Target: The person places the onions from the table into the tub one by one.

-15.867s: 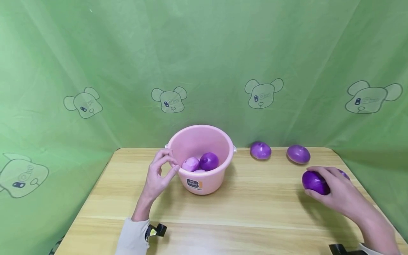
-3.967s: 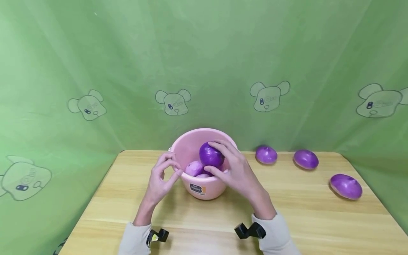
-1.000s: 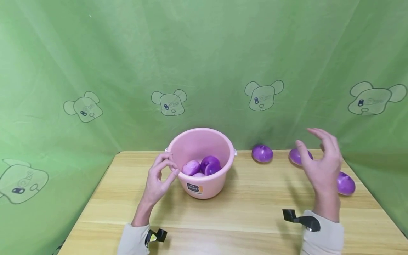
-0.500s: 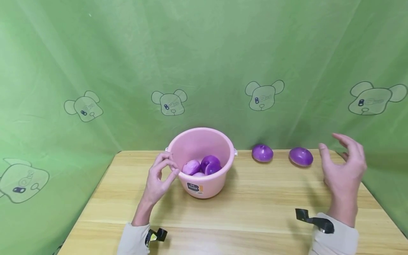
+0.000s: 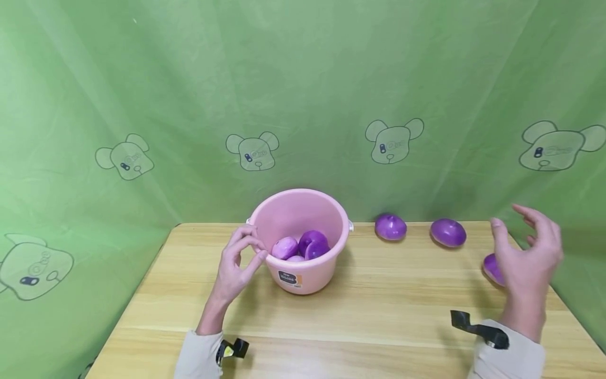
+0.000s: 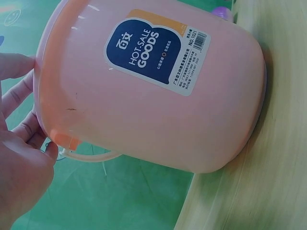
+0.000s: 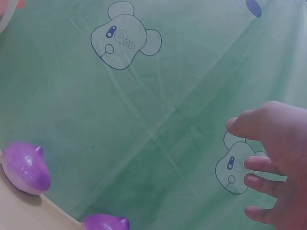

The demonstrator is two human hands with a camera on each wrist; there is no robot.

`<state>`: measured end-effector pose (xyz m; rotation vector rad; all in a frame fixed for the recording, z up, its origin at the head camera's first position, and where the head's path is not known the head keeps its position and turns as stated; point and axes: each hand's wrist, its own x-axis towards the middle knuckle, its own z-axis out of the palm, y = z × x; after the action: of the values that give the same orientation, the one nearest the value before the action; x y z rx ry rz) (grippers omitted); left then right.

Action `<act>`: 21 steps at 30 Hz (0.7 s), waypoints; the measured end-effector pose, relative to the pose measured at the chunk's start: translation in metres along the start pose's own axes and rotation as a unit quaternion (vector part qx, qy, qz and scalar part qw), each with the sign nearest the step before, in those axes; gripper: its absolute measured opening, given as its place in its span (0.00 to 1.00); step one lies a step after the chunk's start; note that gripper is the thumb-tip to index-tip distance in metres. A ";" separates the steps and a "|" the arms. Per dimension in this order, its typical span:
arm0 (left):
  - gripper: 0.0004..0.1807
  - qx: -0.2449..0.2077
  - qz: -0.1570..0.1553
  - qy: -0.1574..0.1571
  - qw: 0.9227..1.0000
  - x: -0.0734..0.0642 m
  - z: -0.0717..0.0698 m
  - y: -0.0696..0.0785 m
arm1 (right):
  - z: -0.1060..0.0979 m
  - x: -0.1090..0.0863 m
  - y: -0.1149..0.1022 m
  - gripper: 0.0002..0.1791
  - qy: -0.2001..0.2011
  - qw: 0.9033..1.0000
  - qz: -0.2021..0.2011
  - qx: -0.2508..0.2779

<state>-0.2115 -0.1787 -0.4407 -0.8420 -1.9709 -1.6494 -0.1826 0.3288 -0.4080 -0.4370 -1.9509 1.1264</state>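
A pink bucket (image 5: 303, 273) stands upright at the back middle of the table, with several onions, light and dark purple, inside; one dark onion (image 5: 311, 243) shows above the others. My left hand (image 5: 239, 263) pinches the bucket's rim at its left side; the left wrist view shows the thumb and fingertips at the rim of the bucket (image 6: 144, 110). At the right, my right hand (image 5: 530, 258) is raised with fingers spread and nothing between them. It partly hides a purple onion (image 5: 493, 269). The right wrist view has the right hand (image 7: 276, 167) apart from any onion.
Two more purple onions lie along the table's back edge: one onion (image 5: 390, 227) right of the bucket, another onion (image 5: 448, 233) further right. A green curtain (image 5: 312, 79) with bear-head drawings rises behind and beside the wooden table (image 5: 360, 321).
Since four seconds ago, my right hand has let go of a dark onion in the bucket and moved right. Over the last second it has shifted further right. My left hand stays on the rim.
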 end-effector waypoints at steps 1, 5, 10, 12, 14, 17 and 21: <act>0.03 -0.001 0.001 0.000 1.000 0.000 0.000 0.000 | -0.001 0.001 0.002 0.25 0.002 1.000 0.002 0.000; 0.04 -0.001 0.003 0.001 1.000 0.000 0.000 -0.001 | -0.004 0.004 0.010 0.25 0.000 1.000 0.017 -0.006; 0.06 0.005 0.001 0.004 1.000 0.000 0.001 -0.001 | -0.005 0.005 0.015 0.26 -0.002 0.999 0.027 -0.018; 0.06 0.004 0.000 0.005 1.000 0.000 0.001 -0.001 | -0.006 0.005 0.016 0.26 -0.004 0.999 0.031 -0.022; 0.06 0.004 -0.001 0.007 1.000 0.000 0.001 -0.001 | -0.006 0.005 0.017 0.26 -0.007 0.999 0.040 -0.028; 0.06 0.005 0.000 0.007 1.000 0.000 0.002 -0.001 | -0.006 0.005 0.019 0.27 -0.014 0.998 0.055 -0.036; 0.07 0.005 0.002 0.005 1.000 0.000 0.001 0.000 | -0.006 0.006 0.023 0.27 -0.018 0.997 0.069 -0.042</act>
<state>-0.2114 -0.1775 -0.4406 -0.8324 -1.9679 -1.6377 -0.1837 0.3482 -0.4233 -0.6079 -2.0305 1.1481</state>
